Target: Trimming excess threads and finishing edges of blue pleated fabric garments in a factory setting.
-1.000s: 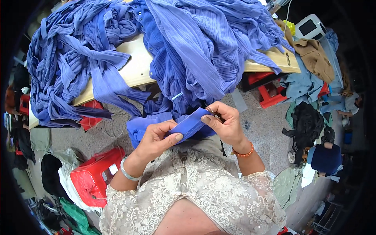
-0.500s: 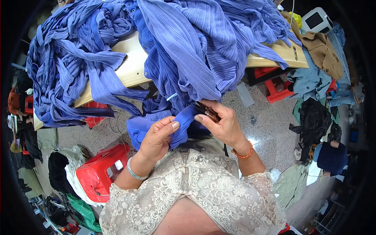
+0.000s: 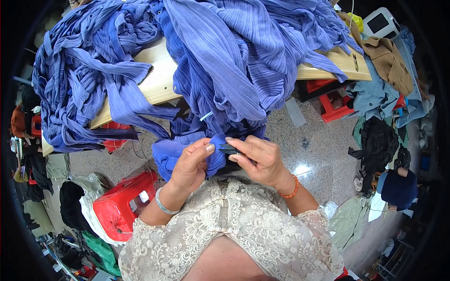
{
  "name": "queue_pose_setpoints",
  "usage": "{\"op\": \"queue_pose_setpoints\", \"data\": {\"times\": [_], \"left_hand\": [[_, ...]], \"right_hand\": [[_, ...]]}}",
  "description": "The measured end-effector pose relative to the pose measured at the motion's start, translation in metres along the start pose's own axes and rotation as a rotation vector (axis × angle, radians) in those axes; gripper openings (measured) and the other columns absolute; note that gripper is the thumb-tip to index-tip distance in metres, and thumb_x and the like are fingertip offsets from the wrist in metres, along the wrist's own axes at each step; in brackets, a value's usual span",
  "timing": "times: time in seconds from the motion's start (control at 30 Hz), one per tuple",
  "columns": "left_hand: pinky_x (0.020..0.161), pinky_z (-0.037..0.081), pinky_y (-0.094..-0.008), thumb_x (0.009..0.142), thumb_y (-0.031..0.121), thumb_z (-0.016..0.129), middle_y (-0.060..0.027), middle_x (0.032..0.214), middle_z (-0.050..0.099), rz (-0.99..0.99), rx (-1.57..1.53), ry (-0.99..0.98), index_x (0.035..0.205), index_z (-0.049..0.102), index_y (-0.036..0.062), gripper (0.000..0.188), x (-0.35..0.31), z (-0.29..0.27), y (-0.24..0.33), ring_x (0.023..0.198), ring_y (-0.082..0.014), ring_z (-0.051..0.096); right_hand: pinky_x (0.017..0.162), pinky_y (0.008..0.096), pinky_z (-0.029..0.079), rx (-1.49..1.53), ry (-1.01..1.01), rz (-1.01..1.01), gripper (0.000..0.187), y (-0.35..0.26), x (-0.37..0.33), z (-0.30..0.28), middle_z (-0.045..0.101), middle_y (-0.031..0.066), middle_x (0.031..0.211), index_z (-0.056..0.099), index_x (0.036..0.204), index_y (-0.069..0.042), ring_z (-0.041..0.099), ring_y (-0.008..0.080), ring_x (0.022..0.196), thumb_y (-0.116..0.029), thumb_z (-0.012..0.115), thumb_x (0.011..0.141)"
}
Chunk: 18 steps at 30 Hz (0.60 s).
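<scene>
A blue ribbed knit garment (image 3: 220,61) hangs over the table's near edge, its lower part gathered in front of my body. My left hand (image 3: 190,164) pinches a smooth blue band of it between thumb and fingers. In my right hand (image 3: 260,159) are dark thread snips (image 3: 230,149), mostly covered by the fingers. Their blades point left and touch or nearly touch the band beside my left fingertips. A small pale strip (image 3: 206,115) sticks out of the cloth just above.
More blue knit garments (image 3: 93,56) are heaped across the pale wooden table (image 3: 157,79). A red plastic stool (image 3: 119,206) stands on the floor at left. Brown knitwear (image 3: 389,58) and black cloth (image 3: 375,140) lie at right, with a white device (image 3: 382,22) at the back.
My right hand has turned and moved down and slightly left, bringing the snips' blades to the band near my left fingertips. My left hand keeps its pinch with little movement.
</scene>
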<state>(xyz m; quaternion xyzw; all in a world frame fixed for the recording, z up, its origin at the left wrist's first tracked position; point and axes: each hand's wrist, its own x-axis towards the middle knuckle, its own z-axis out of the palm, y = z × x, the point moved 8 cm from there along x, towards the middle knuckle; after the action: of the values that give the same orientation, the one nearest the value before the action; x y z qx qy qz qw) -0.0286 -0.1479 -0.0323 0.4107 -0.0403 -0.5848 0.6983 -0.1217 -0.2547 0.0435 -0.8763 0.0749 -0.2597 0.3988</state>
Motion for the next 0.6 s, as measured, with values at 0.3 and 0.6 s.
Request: {"op": "queue_pose_setpoints", "data": {"times": [0.3,0.6], "left_hand": [[0.071,0.047,-0.0216,0.091,0.013,0.054,-0.0014,0.088,0.065,0.009,0.019,-0.032,0.101,0.060,0.0018,0.017,0.008,-0.004,0.004,0.076,-0.0064,0.059],[0.063,0.039,-0.0173,0.094,0.012,0.054,0.0060,0.082,0.056,0.218,0.434,-0.208,0.099,0.063,0.0002,0.016,0.011,-0.001,0.019,0.073,-0.0005,0.047]], "right_hand": [[0.046,0.0226,0.035,0.174,0.121,0.124,0.035,0.012,0.008,-0.009,0.055,0.0012,0.068,0.065,0.105,-0.003,0.044,0.0083,0.052,-0.010,0.076,0.073],[0.052,0.0222,0.041,0.256,-0.110,0.297,0.042,0.018,0.020,0.024,0.060,0.0054,0.072,0.064,0.110,-0.003,0.049,0.0092,0.056,-0.013,0.078,0.072]]}}
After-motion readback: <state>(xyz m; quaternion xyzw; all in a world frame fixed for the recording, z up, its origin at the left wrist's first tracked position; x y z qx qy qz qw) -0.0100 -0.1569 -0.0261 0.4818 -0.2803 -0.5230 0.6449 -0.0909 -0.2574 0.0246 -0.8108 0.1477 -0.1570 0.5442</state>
